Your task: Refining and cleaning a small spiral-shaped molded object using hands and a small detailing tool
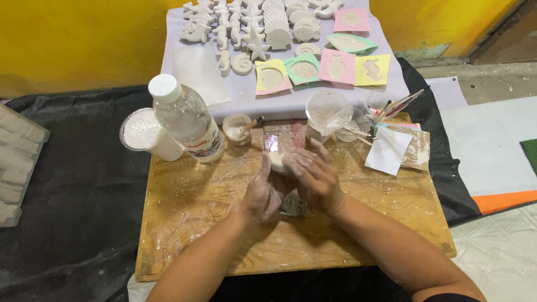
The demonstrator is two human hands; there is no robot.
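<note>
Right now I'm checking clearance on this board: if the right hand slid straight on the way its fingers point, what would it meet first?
Probably the small white cup with a stick in it; the right hand points up-left over the white lump. Depth is unclear.

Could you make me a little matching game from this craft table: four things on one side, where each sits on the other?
Things:
1. clear bottle
2. cup of white powder
3. white lump
4. white sea-shape casts

Places:
A. between both hands
B. on the pale cloth at the far end
C. far left corner of the wooden board
D. upright, just right of the powder cup

Pairs: 1-D, 2-C, 3-A, 4-B
</note>
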